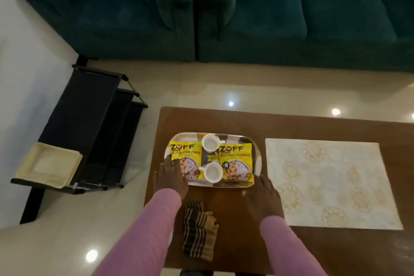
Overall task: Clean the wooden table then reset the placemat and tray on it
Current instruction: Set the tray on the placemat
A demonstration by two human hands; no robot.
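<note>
The loaded tray (212,182) sits at the tabletop's (291,125) left end; the left hand (171,178) and right hand (261,195), fingers spread, rest at its near corners. Rigid but top-heavy with loose cups (211,142), it likely needs a level two-sided lift.

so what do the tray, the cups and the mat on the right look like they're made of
Tray: probably steel or another polished metal, as its rim is shiny and mirror-like. Two cups: glossy white, likely ceramic, though plastic is possible. Placemat: flat, pale and matte with a gold floral print; woven fabric or vinyl, too blurred to tell which.
</note>
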